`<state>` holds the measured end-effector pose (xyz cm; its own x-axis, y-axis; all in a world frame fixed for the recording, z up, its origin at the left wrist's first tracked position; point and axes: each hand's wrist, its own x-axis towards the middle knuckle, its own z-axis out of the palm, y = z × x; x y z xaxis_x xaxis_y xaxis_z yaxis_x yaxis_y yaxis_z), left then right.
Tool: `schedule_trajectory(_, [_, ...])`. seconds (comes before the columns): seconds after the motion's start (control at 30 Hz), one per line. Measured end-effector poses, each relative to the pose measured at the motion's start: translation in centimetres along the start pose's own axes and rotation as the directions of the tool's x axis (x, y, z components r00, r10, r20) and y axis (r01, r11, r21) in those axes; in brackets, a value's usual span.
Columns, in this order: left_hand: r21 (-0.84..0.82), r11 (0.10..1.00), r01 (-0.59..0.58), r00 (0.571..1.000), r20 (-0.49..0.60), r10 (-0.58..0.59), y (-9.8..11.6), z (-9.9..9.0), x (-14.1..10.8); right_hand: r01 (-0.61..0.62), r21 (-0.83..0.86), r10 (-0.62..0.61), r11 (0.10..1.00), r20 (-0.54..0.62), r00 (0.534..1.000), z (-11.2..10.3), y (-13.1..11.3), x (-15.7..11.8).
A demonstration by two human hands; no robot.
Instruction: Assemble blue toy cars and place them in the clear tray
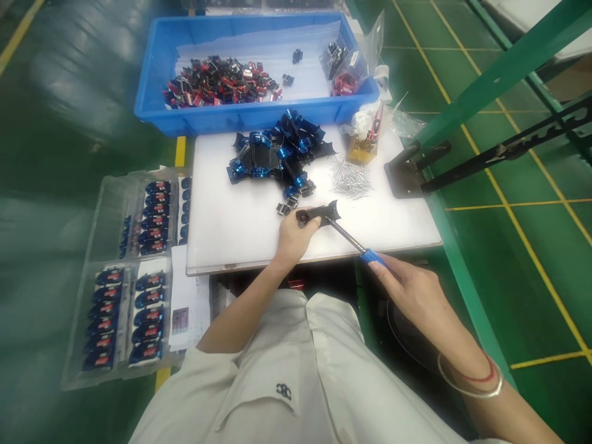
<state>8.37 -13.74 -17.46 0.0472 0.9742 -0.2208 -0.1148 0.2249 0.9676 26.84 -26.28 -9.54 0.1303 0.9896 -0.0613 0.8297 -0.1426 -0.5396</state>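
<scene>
My left hand (296,237) grips the left end of a black part (324,215) over the white tabletop (240,240). In my right hand (402,280) is a screwdriver with a blue handle (371,256), its metal shaft slanting up and left so that the tip touches the black part. Behind my hands lies a pile of blue and black parts (282,151). A few small dark metal clips (290,203) rest just beyond my left hand. To the right of the pile is a heap of thin silvery pins (351,179).
A blue bin (198,117) with red and black pieces stands behind the tabletop. On the left are clear trays (127,271) of blue parts. A small yellow box (362,152) sits at the back right, near a black metal bracket (407,176) and a green post (499,68).
</scene>
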Motion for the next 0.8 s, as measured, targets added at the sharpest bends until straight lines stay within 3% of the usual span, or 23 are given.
schedule_trajectory(0.2, [-0.004,1.0,-0.023,1.0,0.012,0.023,-0.3,0.0,0.0,-0.013,0.03,0.012,0.999,0.035,0.999,-1.2,-0.2,0.0])
schedule_trajectory(0.3, [0.002,1.0,-0.019,1.0,0.011,0.019,-0.4,-0.1,0.1,-0.081,0.066,0.081,0.995,0.002,0.997,-2.4,-0.1,0.0])
schedule_trajectory(0.4, [0.017,1.0,-0.02,1.0,0.002,0.02,0.0,-0.1,0.0,-0.165,0.226,0.173,0.96,-0.015,0.985,-2.8,0.1,0.7])
schedule_trajectory(0.53, [0.133,0.986,-0.103,0.995,0.024,0.101,1.3,-0.1,-1.1,-0.254,0.606,0.254,0.754,0.088,0.963,-1.2,0.0,3.1])
schedule_trajectory(0.6, [0.211,0.958,-0.194,0.981,0.058,0.186,1.8,0.0,-2.0,-0.27,0.717,0.238,0.643,0.147,0.96,0.1,-0.2,4.7])
schedule_trajectory(0.7, [0.299,0.857,-0.419,0.908,0.169,0.384,2.0,-0.2,-3.0,-0.258,0.789,0.166,0.558,0.199,0.966,1.5,-0.8,6.7])
schedule_trajectory(0.8, [0.36,0.68,-0.639,0.769,0.334,0.546,1.8,-0.7,-3.3,-0.273,0.821,0.103,0.502,0.257,0.961,2.0,-1.5,7.8])
